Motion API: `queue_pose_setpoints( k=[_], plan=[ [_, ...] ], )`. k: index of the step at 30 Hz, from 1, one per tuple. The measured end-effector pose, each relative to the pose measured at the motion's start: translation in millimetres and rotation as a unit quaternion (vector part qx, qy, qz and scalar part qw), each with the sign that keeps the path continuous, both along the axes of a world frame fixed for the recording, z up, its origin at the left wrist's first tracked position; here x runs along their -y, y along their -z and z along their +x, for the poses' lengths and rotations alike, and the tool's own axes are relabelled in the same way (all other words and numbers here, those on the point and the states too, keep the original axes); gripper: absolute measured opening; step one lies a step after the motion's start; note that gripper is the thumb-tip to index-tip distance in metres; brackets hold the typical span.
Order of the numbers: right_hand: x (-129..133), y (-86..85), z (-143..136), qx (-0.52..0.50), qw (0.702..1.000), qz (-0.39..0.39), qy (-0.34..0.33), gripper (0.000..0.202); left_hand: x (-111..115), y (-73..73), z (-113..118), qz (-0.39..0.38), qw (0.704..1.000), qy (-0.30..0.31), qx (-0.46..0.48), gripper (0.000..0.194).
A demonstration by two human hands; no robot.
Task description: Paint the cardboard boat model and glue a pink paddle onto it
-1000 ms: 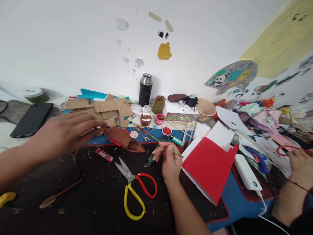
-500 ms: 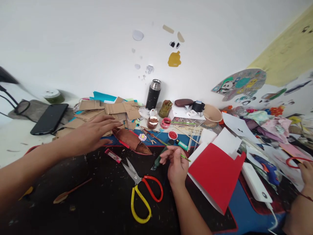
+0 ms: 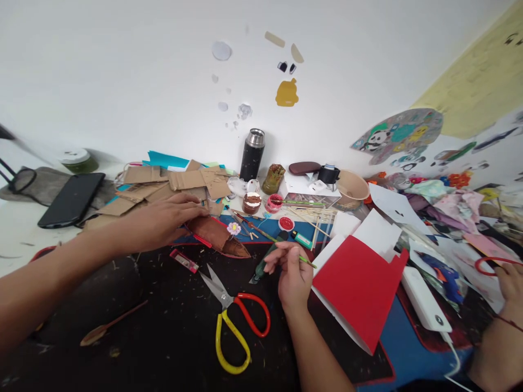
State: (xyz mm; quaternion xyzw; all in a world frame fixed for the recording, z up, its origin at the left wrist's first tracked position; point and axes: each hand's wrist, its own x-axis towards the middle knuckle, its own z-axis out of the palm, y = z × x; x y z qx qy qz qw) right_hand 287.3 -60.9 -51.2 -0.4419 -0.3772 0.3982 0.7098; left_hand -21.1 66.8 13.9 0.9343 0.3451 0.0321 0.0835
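Note:
My left hand [image 3: 177,215] has its fingers stretched over the near-left end of a brown boat-shaped piece [image 3: 211,233] with red edging; its thumb is below them. Whether it presses on the piece is hard to see. A small pale flower [image 3: 233,228] sits at that piece's far edge. In my right hand [image 3: 295,277] is a thin paintbrush [image 3: 307,262] with a green handle, its tip pointing up and left. Scissors [image 3: 224,300] with one red and one yellow handle lie spread on the black mat, between my forearms. A dark green cutter [image 3: 261,267] rests beside my right fingers.
Paint pots, one brown [image 3: 251,203] and one red [image 3: 273,203], stand behind, near a black flask [image 3: 252,155]. Cardboard scraps [image 3: 153,190] pile up at left. Red card [image 3: 353,291] lies right. Another person's hand [image 3: 510,283] holds something with a red loop at the far right.
My left hand has come slightly closer over the left end of the brown piece. My right hand keeps the paintbrush in about the same place. The view has shifted a little.

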Motion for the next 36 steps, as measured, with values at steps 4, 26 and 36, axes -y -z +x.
queue_pose_setpoints(
  k=[4,26,36],
  plan=[
    [0,0.3,0,0.001,1.0,-0.003,-0.002,0.04,-3,2.2,3,-0.012,1.0,-0.002,0.021,0.045],
    [0,-1.0,1,0.003,1.0,-0.011,0.023,0.042,7,-9.8,-16,-0.011,0.994,-0.081,0.073,0.035],
    [-3,0.0,5,-0.015,1.0,0.002,0.009,0.043,8,-18.9,-23,-0.094,0.951,-0.247,0.159,0.055]
  ],
)
